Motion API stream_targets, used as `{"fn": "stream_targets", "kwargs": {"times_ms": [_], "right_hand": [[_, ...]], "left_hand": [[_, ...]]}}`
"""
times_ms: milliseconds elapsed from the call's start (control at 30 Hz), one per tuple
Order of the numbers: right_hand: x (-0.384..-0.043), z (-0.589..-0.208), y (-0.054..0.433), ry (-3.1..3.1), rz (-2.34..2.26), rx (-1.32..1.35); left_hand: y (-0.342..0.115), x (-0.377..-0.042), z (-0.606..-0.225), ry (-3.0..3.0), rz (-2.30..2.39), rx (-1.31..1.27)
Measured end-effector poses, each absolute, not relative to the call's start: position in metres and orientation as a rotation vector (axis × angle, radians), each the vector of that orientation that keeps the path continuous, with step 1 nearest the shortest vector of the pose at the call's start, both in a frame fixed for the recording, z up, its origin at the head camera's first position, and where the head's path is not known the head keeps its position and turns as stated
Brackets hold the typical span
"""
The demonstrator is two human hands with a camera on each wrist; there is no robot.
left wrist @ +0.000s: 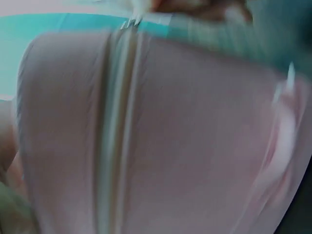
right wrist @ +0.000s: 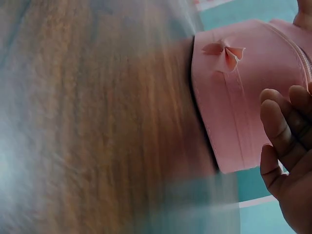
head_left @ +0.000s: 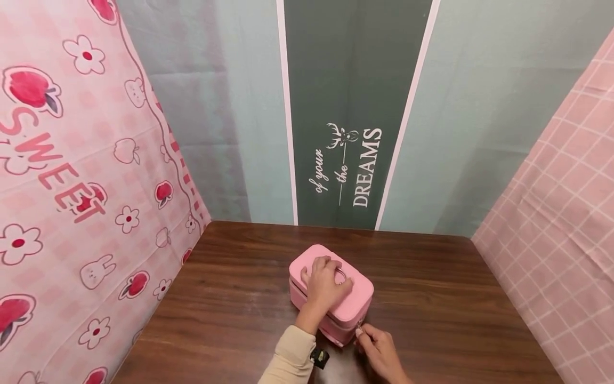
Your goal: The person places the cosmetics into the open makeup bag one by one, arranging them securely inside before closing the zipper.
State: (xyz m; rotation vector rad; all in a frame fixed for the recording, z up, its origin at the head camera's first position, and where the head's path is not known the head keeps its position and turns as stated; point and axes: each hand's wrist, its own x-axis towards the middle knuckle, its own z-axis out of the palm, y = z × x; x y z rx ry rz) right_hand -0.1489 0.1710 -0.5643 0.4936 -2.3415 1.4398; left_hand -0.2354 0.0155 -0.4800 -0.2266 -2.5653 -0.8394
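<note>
A pink zippered case [head_left: 357, 290] stands on the brown wooden table, its lid uppermost. My left hand [head_left: 323, 285] rests on the lid with fingers spread and bent, beside a small round handle [head_left: 340, 275]. At the near right corner, my right hand [head_left: 379, 349] pinches the zipper pull [head_left: 360, 324]. The left wrist view, blurred, shows the zipper [left wrist: 116, 131] running along the case's side up to its pull. In the right wrist view, right-hand fingers [right wrist: 275, 119] are beside the case, below a pink fabric tab [right wrist: 228, 54].
The wooden table [head_left: 441, 288] reaches back to a green and teal curtain [head_left: 355, 106]. A pink fruit-print cloth [head_left: 110, 176] hangs on the left, and a pink checked cloth [head_left: 556, 213] on the right. A dark strap [head_left: 319, 357] sits at my left wrist.
</note>
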Motion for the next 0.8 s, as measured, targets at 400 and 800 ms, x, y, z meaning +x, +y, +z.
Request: {"fn": "stream_targets", "kwargs": {"times_ms": [400, 800], "right_hand": [[-0.149, -0.562, 0.173, -2.333, 1.496, 0.39], [-0.138, -0.528, 0.161, -2.482, 1.638, 0.254]], "left_hand": [[-0.025, -0.282, -0.473, -2.79, -0.533, -0.876], [-0.034, -0.287, -0.473, -2.81, -0.784, -1.039]]}}
